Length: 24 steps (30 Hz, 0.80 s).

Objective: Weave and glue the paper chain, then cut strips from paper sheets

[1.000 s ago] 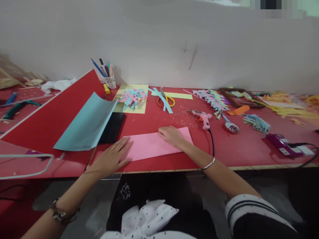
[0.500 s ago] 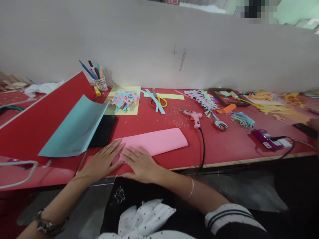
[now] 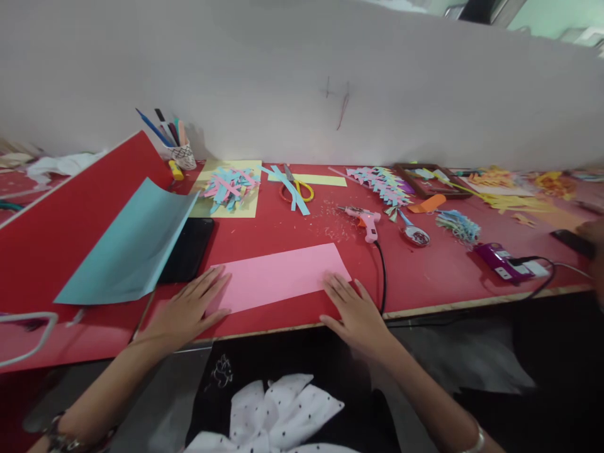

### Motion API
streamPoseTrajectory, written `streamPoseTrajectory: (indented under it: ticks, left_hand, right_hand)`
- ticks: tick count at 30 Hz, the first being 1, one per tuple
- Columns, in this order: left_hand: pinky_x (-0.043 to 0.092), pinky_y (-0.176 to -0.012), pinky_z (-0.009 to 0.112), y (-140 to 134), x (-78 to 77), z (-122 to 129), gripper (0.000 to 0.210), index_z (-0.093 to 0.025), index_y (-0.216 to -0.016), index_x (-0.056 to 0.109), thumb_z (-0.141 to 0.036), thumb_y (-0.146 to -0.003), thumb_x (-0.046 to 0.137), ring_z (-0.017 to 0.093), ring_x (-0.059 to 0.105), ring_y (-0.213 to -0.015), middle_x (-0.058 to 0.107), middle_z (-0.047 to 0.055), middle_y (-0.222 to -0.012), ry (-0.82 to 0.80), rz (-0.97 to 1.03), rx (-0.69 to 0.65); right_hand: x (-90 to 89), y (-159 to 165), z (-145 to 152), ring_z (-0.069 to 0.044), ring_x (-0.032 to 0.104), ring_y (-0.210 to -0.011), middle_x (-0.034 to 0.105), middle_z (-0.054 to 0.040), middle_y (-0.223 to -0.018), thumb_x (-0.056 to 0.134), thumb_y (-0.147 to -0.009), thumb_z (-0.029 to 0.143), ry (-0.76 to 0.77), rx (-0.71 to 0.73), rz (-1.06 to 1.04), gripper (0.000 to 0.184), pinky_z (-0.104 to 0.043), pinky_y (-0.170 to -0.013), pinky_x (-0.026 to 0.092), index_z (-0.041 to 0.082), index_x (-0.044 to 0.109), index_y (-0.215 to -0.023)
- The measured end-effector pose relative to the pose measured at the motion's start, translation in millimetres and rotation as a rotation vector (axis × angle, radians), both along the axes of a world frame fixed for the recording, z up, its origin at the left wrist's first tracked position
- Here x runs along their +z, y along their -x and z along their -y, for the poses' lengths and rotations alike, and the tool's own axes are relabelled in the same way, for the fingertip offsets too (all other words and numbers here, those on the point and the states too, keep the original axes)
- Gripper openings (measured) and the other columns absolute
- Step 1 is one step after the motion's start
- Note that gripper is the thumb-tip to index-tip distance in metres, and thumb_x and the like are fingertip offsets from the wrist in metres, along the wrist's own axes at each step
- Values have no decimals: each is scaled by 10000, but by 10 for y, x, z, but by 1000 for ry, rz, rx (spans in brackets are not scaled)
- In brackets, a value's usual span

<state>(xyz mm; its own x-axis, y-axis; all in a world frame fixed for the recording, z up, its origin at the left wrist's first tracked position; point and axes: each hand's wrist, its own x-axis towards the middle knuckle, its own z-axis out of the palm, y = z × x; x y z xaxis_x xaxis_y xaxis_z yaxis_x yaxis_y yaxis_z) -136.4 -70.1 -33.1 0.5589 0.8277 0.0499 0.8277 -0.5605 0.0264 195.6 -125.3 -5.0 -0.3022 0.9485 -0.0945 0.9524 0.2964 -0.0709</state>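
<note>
A long pink sheet of paper lies flat on the red table near its front edge. My left hand rests on the paper's left end, fingers stretched out. At the right end, my right hand lies with its fingers spread and fingertips on the paper. To the left, a curved light-blue sheet leans on a red board, partly over a black flat device. Beyond the pink paper are scissors with yellow and red handles, blue strips lying across them, and a pink glue gun.
A pile of cut paper strips sits on a yellow sheet. A pen cup stands by the wall. On the right are a fringed paper piece, a spoon, a purple power adapter with cables, and another person's hand at a phone.
My right hand has slid from the paper's left part to its right end. The paper's right end, curved up before, now lies flat. My left hand stays at the left end.
</note>
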Motion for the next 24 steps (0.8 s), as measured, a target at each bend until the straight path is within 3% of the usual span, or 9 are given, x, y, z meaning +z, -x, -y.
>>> streamPoseTrajectory:
  ticks: [4, 10, 14, 17, 19, 21, 24]
  left_hand:
    - [397, -975, 337, 6, 10, -1, 712, -143, -1327, 381, -617, -837, 178, 221, 400, -1248, 397, 92, -1384, 8, 4, 3]
    - [384, -981, 365, -144, 110, 11, 739, -115, -1283, 435, -641, -769, 363, 264, 434, -1216, 457, 145, -1333, -29, -39, 41]
    - [379, -975, 384, -512, 261, -38, 661, -191, -1292, 411, -552, -749, 519, 263, 434, -1211, 486, 117, -1312, -81, -13, -46]
    - [461, -840, 324, -766, 344, -112, 443, -192, -1178, 504, -400, -790, 553, 222, 550, -1061, 597, 95, -1162, -78, -16, -158]
    - [474, -751, 302, -858, 365, -155, 270, -176, -1066, 563, -257, -810, 545, 199, 610, -908, 656, 78, -1005, -123, -61, -268]
    - [463, -670, 287, -896, 375, -182, 187, -159, -976, 587, -126, -810, 508, 177, 628, -757, 674, 55, -853, -208, -98, -375]
    - [416, -570, 270, -922, 443, -216, 194, -136, -913, 584, -41, -807, 452, 158, 604, -611, 648, 29, -679, -377, -55, -413]
  right_hand:
    - [-8, -160, 68, -245, 312, -1302, 315, -107, -1413, 320, -863, 468, -42, -157, 91, 598, -499, -1038, 251, 122, 359, -1349]
    - [92, -89, -41, -281, 415, -1225, 481, -182, -1300, 422, -855, 376, -129, -147, 111, 479, -531, -1043, 211, 79, 512, -1220]
    - [137, 94, -299, -242, 424, -1209, 504, -132, -1282, 521, -826, 326, -142, 105, -57, 400, -456, -1025, 285, 160, 533, -1189]
    - [107, 255, -506, -213, 472, -1143, 528, -131, -1234, 551, -814, 325, -82, 307, -134, 400, -357, -928, 398, 160, 529, -1177]
    - [90, 341, -606, -209, 536, -1029, 589, -133, -1115, 516, -840, 277, -91, 390, -76, 286, -350, -863, 423, 146, 574, -1087]
    - [99, 395, -671, -188, 578, -889, 640, -105, -945, 452, -866, 189, -153, 475, 2, 193, -352, -853, 408, 145, 610, -968]
    - [177, 435, -733, -149, 570, -718, 638, -45, -720, 373, -866, 107, -349, 549, 29, 254, -333, -882, 359, 158, 617, -819]
